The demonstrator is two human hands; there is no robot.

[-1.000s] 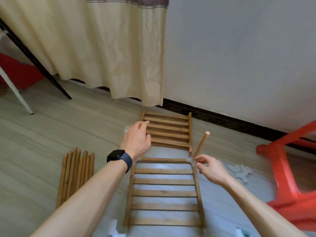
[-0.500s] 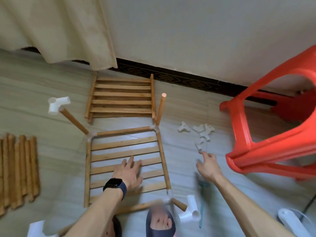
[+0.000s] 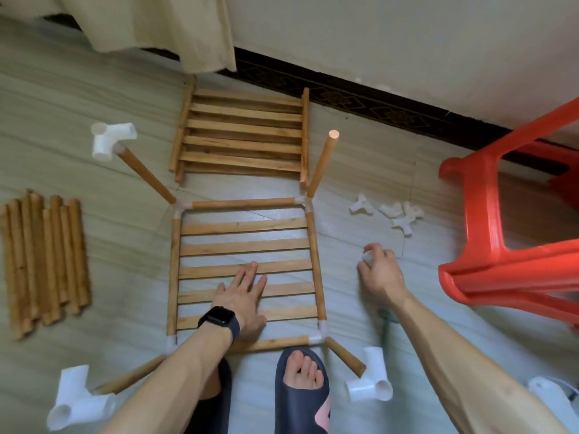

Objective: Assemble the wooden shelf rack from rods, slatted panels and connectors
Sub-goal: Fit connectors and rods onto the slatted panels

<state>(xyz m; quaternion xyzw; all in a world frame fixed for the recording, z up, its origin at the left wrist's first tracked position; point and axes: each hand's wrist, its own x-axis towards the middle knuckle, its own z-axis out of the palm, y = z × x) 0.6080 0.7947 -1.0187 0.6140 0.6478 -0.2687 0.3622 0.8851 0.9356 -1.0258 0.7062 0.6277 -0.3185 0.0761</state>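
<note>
My left hand (image 3: 242, 296) lies flat on the panel (image 3: 244, 245), pinning it; my right hand (image 3: 380, 277) curls round a connector (image 3: 368, 256) at 3 o'clock. I'd seat it squarely on the bare rod (image 3: 326, 158) at 1 o'clock, pushing straight.

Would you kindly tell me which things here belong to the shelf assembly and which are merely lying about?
For the job: framed shelf panel under the left hand; spare slatted panels; loose rods; connector pile; white connector in the right hand.
Lying about: red stool; curtain.
</note>
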